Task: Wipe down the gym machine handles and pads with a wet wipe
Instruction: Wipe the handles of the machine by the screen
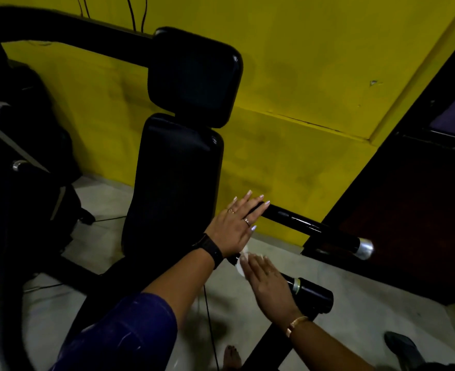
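A black gym machine stands before me, with a long back pad and a square head pad above it. My left hand rests flat, fingers straight, on the upper black handle bar, which ends in a silver cap. Lower down, my right hand presses a white wet wipe onto a second black handle. Only the wipe's edge shows past my fingertips.
A yellow wall runs behind the machine and a dark door stands at right. Black frame parts and another machine crowd the left. A thin cable hangs below my arms. A bare foot stands on the pale floor.
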`<state>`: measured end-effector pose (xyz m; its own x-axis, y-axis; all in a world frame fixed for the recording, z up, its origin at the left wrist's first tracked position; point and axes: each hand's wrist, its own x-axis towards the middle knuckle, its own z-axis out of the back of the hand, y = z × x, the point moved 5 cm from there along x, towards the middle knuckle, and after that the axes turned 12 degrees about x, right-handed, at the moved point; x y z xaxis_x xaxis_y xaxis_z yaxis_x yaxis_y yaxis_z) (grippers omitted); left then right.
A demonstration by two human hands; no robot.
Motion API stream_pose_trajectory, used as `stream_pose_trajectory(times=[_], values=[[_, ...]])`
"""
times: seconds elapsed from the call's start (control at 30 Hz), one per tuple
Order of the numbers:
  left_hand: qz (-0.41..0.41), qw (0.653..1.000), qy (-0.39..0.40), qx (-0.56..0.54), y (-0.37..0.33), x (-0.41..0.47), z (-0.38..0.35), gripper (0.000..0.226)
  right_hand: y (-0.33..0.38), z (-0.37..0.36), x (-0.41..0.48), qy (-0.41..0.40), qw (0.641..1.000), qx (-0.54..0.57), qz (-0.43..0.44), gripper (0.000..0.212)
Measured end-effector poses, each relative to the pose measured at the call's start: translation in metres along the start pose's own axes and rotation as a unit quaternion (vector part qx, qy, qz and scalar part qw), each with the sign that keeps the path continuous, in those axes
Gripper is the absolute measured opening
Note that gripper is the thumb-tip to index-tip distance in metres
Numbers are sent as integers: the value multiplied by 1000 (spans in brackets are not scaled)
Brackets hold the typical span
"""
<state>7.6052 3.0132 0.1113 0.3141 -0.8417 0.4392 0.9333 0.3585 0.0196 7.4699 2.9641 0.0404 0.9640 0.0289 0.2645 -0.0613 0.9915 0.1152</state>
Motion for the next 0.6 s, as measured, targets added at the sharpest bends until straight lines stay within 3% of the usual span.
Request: stream_pose_trajectory(times=[0.1, 0.2, 0.27, 0.4, 0.5, 0.6], values=[[2, 1000, 6, 1, 1, 0, 0, 64, -14, 13, -4, -22, 997, -1, -77, 51], [10, 1000, 5, -3, -2, -1, 2, 65, -19, 23, 10, -71, 966, 106, -224, 41], [9, 1000, 4, -4, -3, -2, 2, 65, -10, 33, 24, -85, 948, 152, -265, 39], [5, 1000, 0, 5, -3, -1, 4, 63, 14, 9, 35, 20, 969, 158, -186, 54], [2, 1000, -11, 3, -2, 0, 6, 61, 10, 2, 27, 42, 983, 107, -142, 70], [6, 999, -30, 11, 2, 3, 8, 58, 13, 24, 28, 48, 991, 56, -116, 59]])
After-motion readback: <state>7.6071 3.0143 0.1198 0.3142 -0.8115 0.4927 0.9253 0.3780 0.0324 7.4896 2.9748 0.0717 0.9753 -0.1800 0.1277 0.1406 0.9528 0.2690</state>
